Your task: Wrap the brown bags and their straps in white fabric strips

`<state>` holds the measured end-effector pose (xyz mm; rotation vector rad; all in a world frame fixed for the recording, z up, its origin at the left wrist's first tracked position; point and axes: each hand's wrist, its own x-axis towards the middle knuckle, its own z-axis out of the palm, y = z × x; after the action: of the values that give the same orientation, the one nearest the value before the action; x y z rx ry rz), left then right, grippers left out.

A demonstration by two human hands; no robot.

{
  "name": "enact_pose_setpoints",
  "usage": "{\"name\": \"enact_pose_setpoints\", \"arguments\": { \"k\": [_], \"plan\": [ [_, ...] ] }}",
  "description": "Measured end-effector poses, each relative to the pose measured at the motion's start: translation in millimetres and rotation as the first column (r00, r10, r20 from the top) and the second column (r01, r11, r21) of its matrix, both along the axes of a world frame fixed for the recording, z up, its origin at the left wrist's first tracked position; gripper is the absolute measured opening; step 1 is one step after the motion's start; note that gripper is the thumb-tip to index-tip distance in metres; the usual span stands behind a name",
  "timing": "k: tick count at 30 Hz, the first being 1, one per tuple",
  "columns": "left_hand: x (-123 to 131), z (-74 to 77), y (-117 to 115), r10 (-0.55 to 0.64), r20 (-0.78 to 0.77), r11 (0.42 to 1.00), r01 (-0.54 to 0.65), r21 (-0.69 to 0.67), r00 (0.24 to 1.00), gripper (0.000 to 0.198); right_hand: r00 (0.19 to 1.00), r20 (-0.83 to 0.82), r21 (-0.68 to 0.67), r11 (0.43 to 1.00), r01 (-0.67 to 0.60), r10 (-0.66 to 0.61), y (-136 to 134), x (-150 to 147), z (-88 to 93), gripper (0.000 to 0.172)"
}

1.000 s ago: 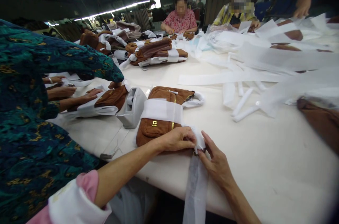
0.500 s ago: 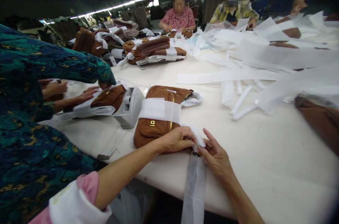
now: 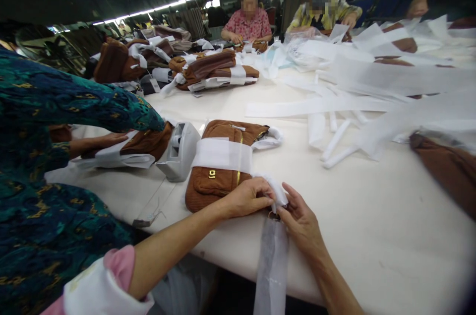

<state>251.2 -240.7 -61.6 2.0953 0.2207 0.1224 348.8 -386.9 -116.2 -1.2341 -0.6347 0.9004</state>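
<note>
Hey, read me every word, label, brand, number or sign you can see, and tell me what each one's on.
No word or number is readable.
Gold emblem on the brown corduroy bag: too small to read as letters.
White hang tag by the piled bags: too small to read.
Gray tape dispenser: no lettering that I can make out.
</note>
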Motion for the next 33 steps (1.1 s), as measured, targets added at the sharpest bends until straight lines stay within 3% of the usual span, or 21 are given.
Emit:
{"name": "enact_pose_setpoints", "arguments": {
  "k": [4,6,8,11,15,20,23,27,30,33],
  "plan": [
    [1.3,-0.2,-4.1,0.014,-0.002,1.0,-0.014,-0.017,1.0,0.006,0.997,0.061,-0.011,0.999,0.04,-0.039,2.3,-1.7,-11.8,0.057],
    [1.7,0.4,-4.1,0.035,-0.015,0.999,-0.035,-0.023,0.999,0.005,0.982,0.172,-0.04,0.996,0.082,-0.074,3.4,-2.7,-14.9,0.055],
    [1.8,1.0,-2.5,0.042,-0.044,0.998,-0.044,-0.036,0.998,0.004,0.924,0.367,-0.083,0.985,0.151,-0.111,4.9,-4.4,-14.6,0.052],
    [0.7,2.7,1.5,0.002,-0.081,0.995,-0.01,-0.104,0.997,0.004,0.774,0.62,-0.096,0.966,0.239,-0.13,7.6,-7.2,-9.9,0.051],
    [-3.0,4.3,3.0,-0.003,-0.078,0.99,-0.008,-0.14,0.997,0.007,0.717,0.686,-0.094,0.962,0.256,-0.123,8.6,-7.9,-5.9,0.051],
    [-6.1,0.4,-1.0,0.06,-0.025,0.985,-0.063,-0.161,0.998,0.024,0.735,0.671,-0.108,0.967,0.23,-0.1,8.2,-6.7,-8.1,0.048],
    [-6.6,-0.9,-2.0,0.078,-0.018,0.976,-0.08,-0.203,0.997,0.027,0.786,0.608,-0.146,0.957,0.251,-0.113,11.5,-6.4,-7.8,0.047],
    [-12.0,0.8,-5.4,0.231,0.031,0.949,-0.218,-0.228,0.973,0.029,0.954,0.213,-0.238,0.935,0.261,-0.212,13.8,-1.0,-7.7,0.054],
    [-20.1,3.3,-10.5,0.152,0.029,0.988,-0.152,0.005,0.988,0.021,0.965,-0.046,-0.199,0.949,0.245,-0.259,9.3,7.9,-6.4,0.052],
    [-26.2,5.2,-17.0,0.057,-0.008,0.947,-0.051,0.317,0.998,0.02,0.978,0.038,-0.14,0.968,0.206,-0.203,3.5,18.1,0.4,0.051]
  ]
}}
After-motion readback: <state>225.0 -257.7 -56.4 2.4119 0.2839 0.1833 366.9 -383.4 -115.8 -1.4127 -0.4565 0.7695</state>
